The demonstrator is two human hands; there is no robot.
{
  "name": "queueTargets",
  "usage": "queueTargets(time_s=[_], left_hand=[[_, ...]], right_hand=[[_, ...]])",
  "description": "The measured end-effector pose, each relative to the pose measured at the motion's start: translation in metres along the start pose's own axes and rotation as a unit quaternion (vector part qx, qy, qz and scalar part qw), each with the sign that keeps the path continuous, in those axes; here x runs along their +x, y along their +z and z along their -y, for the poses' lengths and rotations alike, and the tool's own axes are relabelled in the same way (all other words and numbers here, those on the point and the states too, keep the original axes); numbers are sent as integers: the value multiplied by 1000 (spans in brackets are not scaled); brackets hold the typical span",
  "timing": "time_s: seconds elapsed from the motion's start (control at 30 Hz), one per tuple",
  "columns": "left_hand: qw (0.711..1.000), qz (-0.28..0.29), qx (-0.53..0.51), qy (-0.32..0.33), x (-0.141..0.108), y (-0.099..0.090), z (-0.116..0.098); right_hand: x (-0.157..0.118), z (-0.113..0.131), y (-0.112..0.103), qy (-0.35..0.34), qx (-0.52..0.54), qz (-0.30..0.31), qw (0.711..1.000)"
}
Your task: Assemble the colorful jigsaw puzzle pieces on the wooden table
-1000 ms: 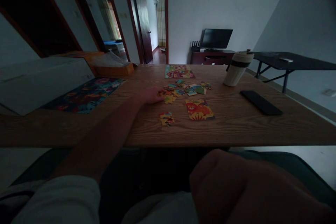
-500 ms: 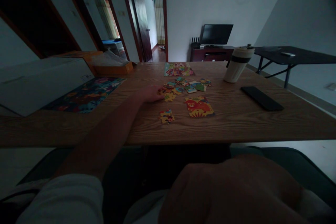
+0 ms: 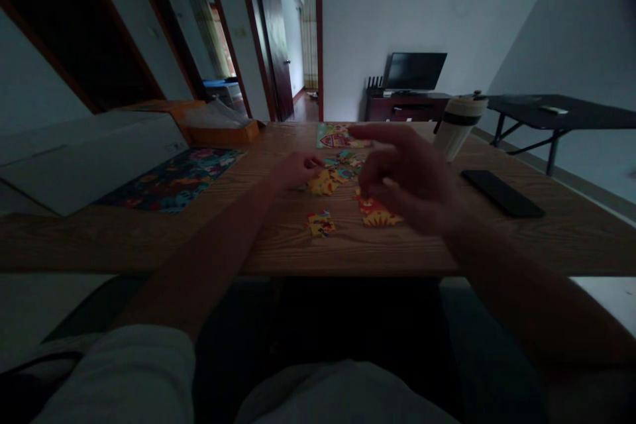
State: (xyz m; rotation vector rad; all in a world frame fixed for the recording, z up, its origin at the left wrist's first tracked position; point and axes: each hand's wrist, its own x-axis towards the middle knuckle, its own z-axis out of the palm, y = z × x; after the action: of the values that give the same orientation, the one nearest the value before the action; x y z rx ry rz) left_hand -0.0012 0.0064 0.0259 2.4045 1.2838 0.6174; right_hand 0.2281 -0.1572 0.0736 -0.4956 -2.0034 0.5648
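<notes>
My left hand rests at the left edge of a pile of jigsaw puzzle pieces, its fingers bent in over a yellow puzzle piece. That piece looks tilted and blurred at the fingertips. My right hand hovers in the air, index finger stretched out and the others loosely curled, with nothing visible in it. Behind and below it lies a joined red and yellow puzzle section, partly hidden by the hand. Closer to the table edge is a small joined yellow section.
A colourful picture sheet lies behind the pile. On the left are a dark picture sheet, a white box and an orange tray with clear plastic. A tumbler and a black phone are on the right.
My right hand has come up from low in front of me to above the puzzle pieces. My left hand stays at the pile, its fingers more bent. The view has shifted slightly.
</notes>
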Motion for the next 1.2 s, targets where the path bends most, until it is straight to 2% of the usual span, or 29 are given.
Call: queueTargets(time_s=[0.1, 0.2, 0.23, 0.3, 0.37, 0.47, 0.57, 0.63, 0.7, 1.0, 1.2], left_hand=[[999, -1, -32, -5, 6, 10, -15], [998, 36, -47, 5, 17, 28, -25], [998, 51, -47, 9, 21, 35, -27], [997, 73, -36, 15, 26, 48, -28], [997, 79, -2, 21, 26, 57, -29], [995, 68, 71, 36, 18, 63, -31], [984, 80, 126, 100, 8, 61, -35], [972, 110, 146, 149, 4, 58, -36], [965, 133, 151, 169, 3, 57, -35], [960, 147, 140, 196, 5, 55, -31], [959, 143, 143, 197, 3, 54, -34]], right_hand=[[17, -73, -44, 117, -63, -76, 988], [3, -146, -75, 253, -123, -143, 949], [-6, -163, -81, 296, -139, -146, 934], [-22, -184, -85, 352, -182, -110, 912], [-32, -190, -84, 379, -223, -67, 896], [-33, -186, -78, 381, -255, -15, 888], [-29, -179, -73, 370, -270, 18, 889], [-27, -176, -73, 370, -276, 31, 887], [-28, -174, -73, 379, -278, 41, 881], [-29, -169, -71, 375, -291, 88, 876], [-29, -165, -72, 379, -295, 84, 873]])
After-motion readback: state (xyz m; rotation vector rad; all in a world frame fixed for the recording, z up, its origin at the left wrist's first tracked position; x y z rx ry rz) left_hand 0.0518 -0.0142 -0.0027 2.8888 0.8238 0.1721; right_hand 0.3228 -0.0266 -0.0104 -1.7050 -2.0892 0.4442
